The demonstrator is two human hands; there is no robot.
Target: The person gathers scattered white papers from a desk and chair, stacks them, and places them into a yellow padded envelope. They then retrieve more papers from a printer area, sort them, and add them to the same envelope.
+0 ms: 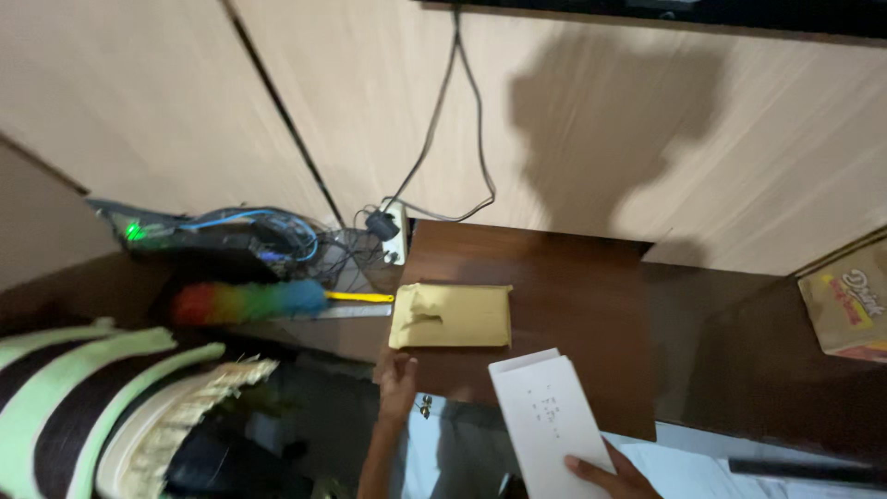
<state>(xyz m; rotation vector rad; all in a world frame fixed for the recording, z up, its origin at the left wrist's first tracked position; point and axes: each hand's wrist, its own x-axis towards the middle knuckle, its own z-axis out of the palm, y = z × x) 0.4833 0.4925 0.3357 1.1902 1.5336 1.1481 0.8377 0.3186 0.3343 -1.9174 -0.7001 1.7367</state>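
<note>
We look down at a pale wood-grain wall [647, 120] split by a dark diagonal seam, with a head-and-shoulders shadow [601, 120] cast on it. Black cables [462, 111] hang down to a white power strip [395, 231]. Below stands a dark brown wooden table [573, 305]. To the left lie a tangle of blue wires [240, 236] and a rainbow feather duster [249, 302]. At far right sits what seems a cardboard box [845, 310].

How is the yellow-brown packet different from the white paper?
The padded envelope is tan and puffy; the white paper is white and thin. The envelope lies flat on the dark wooden table with no hand on it; the paper is held by the right hand. Both are rectangular.
</note>
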